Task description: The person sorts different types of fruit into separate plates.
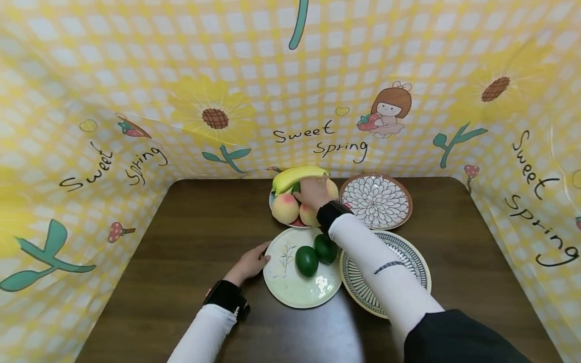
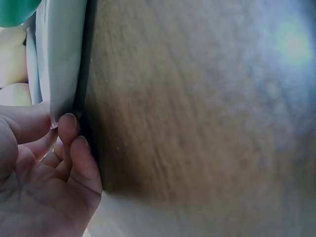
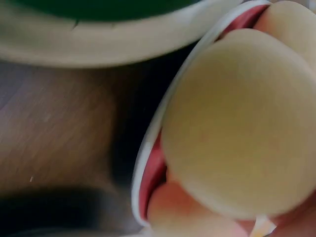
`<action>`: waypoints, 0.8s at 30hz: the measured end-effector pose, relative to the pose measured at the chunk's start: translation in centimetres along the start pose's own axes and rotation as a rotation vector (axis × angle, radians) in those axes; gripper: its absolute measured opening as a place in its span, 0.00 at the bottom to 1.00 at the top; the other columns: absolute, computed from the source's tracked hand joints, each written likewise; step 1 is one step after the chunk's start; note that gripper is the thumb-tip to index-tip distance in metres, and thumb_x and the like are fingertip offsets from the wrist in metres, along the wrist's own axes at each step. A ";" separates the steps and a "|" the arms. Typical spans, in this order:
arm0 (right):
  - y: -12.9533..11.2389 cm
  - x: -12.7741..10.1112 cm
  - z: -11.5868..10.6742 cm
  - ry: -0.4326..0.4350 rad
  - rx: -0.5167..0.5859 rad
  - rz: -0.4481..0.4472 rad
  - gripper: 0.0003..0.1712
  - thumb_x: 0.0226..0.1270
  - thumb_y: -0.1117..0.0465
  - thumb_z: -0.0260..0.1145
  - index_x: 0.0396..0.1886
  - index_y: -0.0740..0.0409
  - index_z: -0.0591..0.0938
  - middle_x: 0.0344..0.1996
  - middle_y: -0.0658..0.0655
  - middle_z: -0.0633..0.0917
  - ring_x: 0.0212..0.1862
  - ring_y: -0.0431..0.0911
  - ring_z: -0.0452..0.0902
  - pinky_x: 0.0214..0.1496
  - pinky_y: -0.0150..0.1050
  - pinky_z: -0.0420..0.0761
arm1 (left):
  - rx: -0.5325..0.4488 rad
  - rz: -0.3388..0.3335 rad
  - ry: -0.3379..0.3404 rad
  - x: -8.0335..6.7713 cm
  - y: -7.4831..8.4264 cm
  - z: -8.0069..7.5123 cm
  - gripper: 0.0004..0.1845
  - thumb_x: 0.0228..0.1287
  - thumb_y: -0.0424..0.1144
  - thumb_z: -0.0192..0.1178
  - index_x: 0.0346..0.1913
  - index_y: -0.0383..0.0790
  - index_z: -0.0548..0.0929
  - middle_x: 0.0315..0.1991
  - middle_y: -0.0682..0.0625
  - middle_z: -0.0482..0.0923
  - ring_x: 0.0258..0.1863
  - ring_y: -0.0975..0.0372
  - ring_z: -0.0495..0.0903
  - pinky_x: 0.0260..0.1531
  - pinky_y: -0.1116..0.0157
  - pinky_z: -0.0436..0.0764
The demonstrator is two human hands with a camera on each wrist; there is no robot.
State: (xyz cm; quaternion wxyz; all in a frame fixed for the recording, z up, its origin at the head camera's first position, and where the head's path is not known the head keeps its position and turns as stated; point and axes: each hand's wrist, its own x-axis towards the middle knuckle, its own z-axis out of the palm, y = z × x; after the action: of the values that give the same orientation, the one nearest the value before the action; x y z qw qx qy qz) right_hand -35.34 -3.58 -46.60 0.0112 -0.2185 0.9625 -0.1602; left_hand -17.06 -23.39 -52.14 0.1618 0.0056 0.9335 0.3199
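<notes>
My left hand (image 1: pixel 250 263) holds the left rim of a pale green plate (image 1: pixel 283 292); in the left wrist view, thumb and fingers (image 2: pixel 69 131) pinch its edge. Two smooth dark green oval fruits (image 1: pixel 306 261) lie on this plate, side by side. My right hand (image 1: pixel 313 191) reaches into a fruit bowl (image 3: pixel 143 182) behind the plate, at a green fruit (image 1: pixel 296 188) it partly covers. Whether its fingers grip that fruit is hidden. Around the hand in the bowl are peaches (image 1: pixel 285 208) and a yellow banana (image 1: pixel 297 176). A pale peach (image 3: pixel 242 123) fills much of the right wrist view.
A brown-rimmed plate with a white petal pattern (image 1: pixel 375 201) stands right of the bowl. Nearer, a plate with a dark radial pattern (image 1: pixel 410 254) lies partly under my right forearm. Yellow checked cloth (image 1: pixel 254 65) surrounds the brown wooden table (image 1: pixel 190 227) at the back and sides.
</notes>
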 end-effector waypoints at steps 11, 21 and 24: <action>0.6 0.8 -0.3 -0.121 0.052 0.028 0.26 0.61 0.51 0.73 0.57 0.55 0.82 0.56 0.59 0.87 0.68 0.58 0.76 0.77 0.77 0.40 | -0.020 -0.014 0.012 -0.3 0.0 -0.1 0.26 0.77 0.33 0.51 0.75 0.34 0.68 0.70 0.30 0.72 0.70 0.39 0.72 0.70 0.43 0.70; 1.1 0.0 -0.9 -0.032 0.310 -0.076 0.32 0.67 0.60 0.70 0.68 0.62 0.70 0.63 0.68 0.74 0.60 0.59 0.77 0.73 0.57 0.70 | -0.022 -0.016 0.012 0.0 -0.1 0.3 0.26 0.77 0.33 0.52 0.75 0.37 0.69 0.62 0.32 0.80 0.60 0.44 0.79 0.66 0.44 0.74; 1.1 -0.6 -1.5 0.002 0.468 -0.094 0.34 0.69 0.63 0.69 0.72 0.64 0.67 0.66 0.70 0.68 0.59 0.60 0.76 0.64 0.52 0.78 | -0.019 -0.020 0.008 0.0 0.0 0.3 0.26 0.77 0.34 0.52 0.75 0.36 0.68 0.59 0.32 0.81 0.58 0.44 0.80 0.65 0.45 0.75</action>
State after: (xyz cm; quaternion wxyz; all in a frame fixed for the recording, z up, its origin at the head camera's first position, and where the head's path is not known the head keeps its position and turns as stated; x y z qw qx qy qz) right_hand -35.42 -1.91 -45.56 0.0529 -0.2545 0.8879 -0.3796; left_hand -16.90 -23.23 -52.41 0.1613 -0.0064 0.9311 0.3271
